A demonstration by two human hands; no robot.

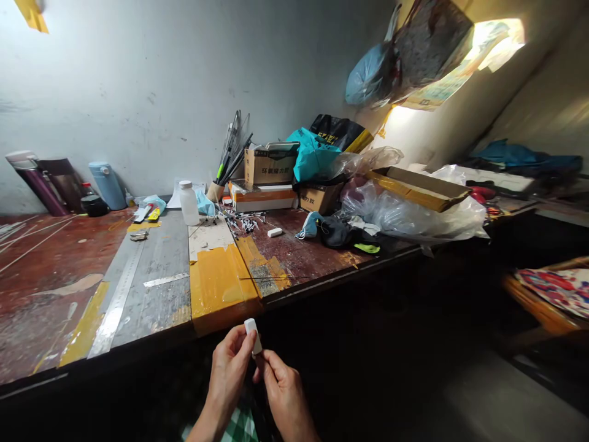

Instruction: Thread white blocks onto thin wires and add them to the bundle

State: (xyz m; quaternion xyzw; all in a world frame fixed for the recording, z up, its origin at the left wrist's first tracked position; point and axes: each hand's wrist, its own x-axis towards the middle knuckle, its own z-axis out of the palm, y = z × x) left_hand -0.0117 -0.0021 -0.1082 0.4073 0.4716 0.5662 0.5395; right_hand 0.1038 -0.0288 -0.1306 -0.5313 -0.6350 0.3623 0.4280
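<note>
Both hands are working below the near edge of the table point(313, 261), in front of the person's body. The left hand point(230, 365) is holding a small white piece point(253, 336) upright and slightly tilted, its thumb lying along one face and its fingers supporting the piece from behind; the opening is narrow, only as wide as the piece. The right hand point(288, 390) is pinching the lower end, thumb and forefinger nearly meeting; whether they are also gripping something thin is hidden. The left grip is probably steadying the body of the piece, leaving its lower end accessible to the right fingertips.

On the table, a similar white block point(275, 232) is lying flat beside scattered small parts point(248, 224), presumably within easy reach. A white bottle point(189, 205) is standing upright behind the yellow tape point(221, 282), which is covering the table's front edge. A long metal ruler point(117, 307) is lying flat to the left, with a short ruler point(165, 280) nearer the tape. Farther back, a holder point(215, 191) is keeping long rods point(230, 150) upright and bunched, beside a stacked cardboard box point(271, 166).
</note>
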